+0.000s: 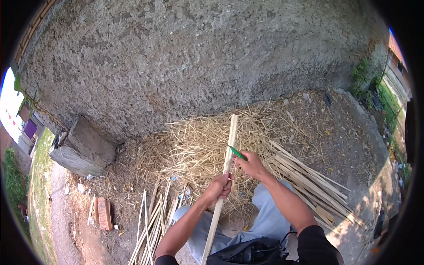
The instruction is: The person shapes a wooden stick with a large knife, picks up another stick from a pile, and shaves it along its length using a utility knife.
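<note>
My left hand point(218, 186) is closed around a long, pale strip of split wood or bamboo point(232, 132). The strip runs upright from near my lap to above both hands. In my right hand point(251, 165) is a slim green tool point(238, 153), its far end against the strip, just above the left hand. Whether it is a knife handle or another tool I cannot tell. Beneath the hands spreads a heap of thin, curled shavings point(198, 141).
Longer strips point(309, 181) lie in a pile to the right, and more strips point(154, 225) lie to the left of my legs. A rough wall point(212, 57) rises ahead. A concrete block point(86, 150) and a reddish brick point(104, 215) are at the left.
</note>
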`<action>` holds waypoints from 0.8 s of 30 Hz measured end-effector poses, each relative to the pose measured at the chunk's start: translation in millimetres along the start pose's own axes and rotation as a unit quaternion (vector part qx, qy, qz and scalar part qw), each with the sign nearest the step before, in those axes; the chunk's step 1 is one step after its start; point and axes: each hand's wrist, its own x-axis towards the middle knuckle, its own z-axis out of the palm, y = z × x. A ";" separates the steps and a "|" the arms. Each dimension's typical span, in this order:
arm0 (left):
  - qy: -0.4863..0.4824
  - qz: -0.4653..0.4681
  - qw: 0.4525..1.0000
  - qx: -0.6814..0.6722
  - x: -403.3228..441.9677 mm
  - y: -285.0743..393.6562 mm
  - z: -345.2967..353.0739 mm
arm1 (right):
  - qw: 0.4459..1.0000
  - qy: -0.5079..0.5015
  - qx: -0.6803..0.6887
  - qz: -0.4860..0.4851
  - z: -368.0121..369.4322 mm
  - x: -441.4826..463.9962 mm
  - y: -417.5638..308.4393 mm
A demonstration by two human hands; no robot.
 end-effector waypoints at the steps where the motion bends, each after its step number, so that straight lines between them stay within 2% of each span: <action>1: -0.002 0.012 1.000 0.027 -7.5 11.7 7.3 | 0.996 0.006 -0.091 -0.005 -6.5 1.4 -0.6; 2: -0.003 0.012 1.000 0.025 -11.7 16.0 9.3 | 0.996 0.005 -0.093 -0.004 -8.7 1.0 -0.7; 4: 0.013 0.040 0.999 0.015 -14.5 22.6 8.2 | 0.971 0.036 -0.236 -0.011 -10.7 3.0 -0.8; 5: 0.014 0.053 0.998 -0.006 -13.8 21.9 5.6 | 0.971 0.037 -0.237 -0.012 -10.2 5.7 4.7; 6: 0.014 0.053 0.998 -0.007 -10.9 21.4 3.8 | 0.965 0.044 -0.251 -0.067 -7.5 8.2 14.1; 7: 0.034 0.031 0.997 -0.065 -6.1 20.4 2.1 | 0.956 0.050 -0.263 -0.122 -4.1 9.3 16.1; 8: 0.055 0.009 0.991 -0.124 -2.6 18.4 -0.8 | 0.956 0.047 -0.263 -0.122 0.3 9.1 18.4; 10: 0.050 0.011 0.986 -0.156 2.4 11.8 -14.9 | 0.952 0.069 -0.212 -0.210 11.1 10.1 20.2; 11: 0.014 0.019 0.989 -0.143 3.8 9.0 -24.0 | 0.952 0.065 -0.212 -0.210 14.8 6.2 8.9; 12: -0.021 0.026 0.991 -0.129 4.7 4.6 -31.9 | 0.952 0.042 -0.251 -0.170 16.6 -0.3 -2.8; 14: -0.012 0.035 0.993 -0.111 1.1 4.7 -24.2 | 0.949 0.016 -0.289 -0.128 20.5 -7.1 -16.7; 16: 0.072 0.053 0.994 -0.069 -0.3 2.9 -13.0 | 0.923 -0.009 -0.370 -0.106 23.4 -9.4 -20.7; 19: 0.068 0.048 0.996 -0.045 -2.2 3.1 -3.4 | 0.901 -0.026 -0.427 -0.071 19.6 -6.9 -14.7; 20: 0.053 0.051 0.997 -0.031 -2.3 2.7 -0.9 | 0.900 -0.027 -0.429 -0.071 17.9 -5.7 -7.4; 22: 0.056 0.049 0.997 -0.034 3.4 -1.8 -3.1 | 0.886 -0.018 -0.425 -0.185 14.7 -3.1 3.0; 24: 0.066 0.025 0.992 -0.101 4.4 0.2 -1.7 | 0.881 -0.025 -0.433 -0.191 15.1 -0.9 4.3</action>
